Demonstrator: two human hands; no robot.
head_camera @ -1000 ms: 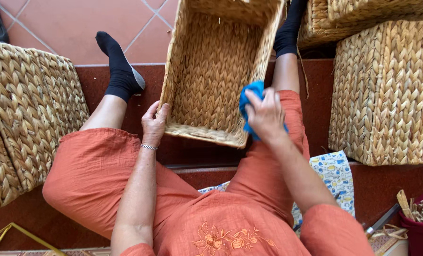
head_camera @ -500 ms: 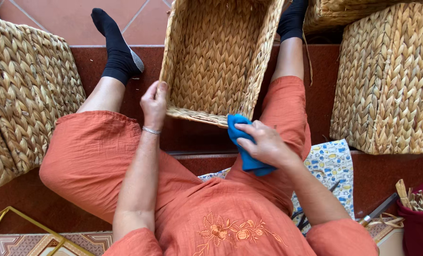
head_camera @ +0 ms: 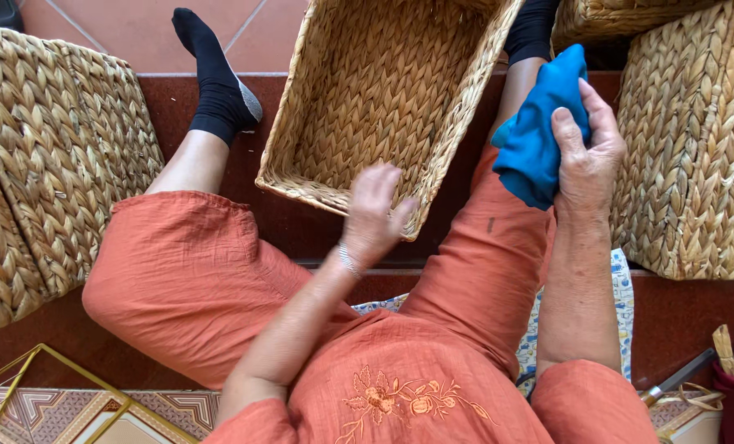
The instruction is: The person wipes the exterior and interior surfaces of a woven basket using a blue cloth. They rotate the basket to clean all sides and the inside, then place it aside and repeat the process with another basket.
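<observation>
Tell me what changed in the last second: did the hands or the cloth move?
The right hand lifted the blue cloth off the woven basket's near rim, up to its right side. The left hand slid right along that rim. The basket stays between the legs.

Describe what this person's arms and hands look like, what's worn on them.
Both forearms are bare from the elbow down. The left hand has a thin silver-coloured bracelet at the wrist; the right hand shows no jewellery or glove. The short orange sleeves belong to an orange top with floral embroidery on the front.
</observation>
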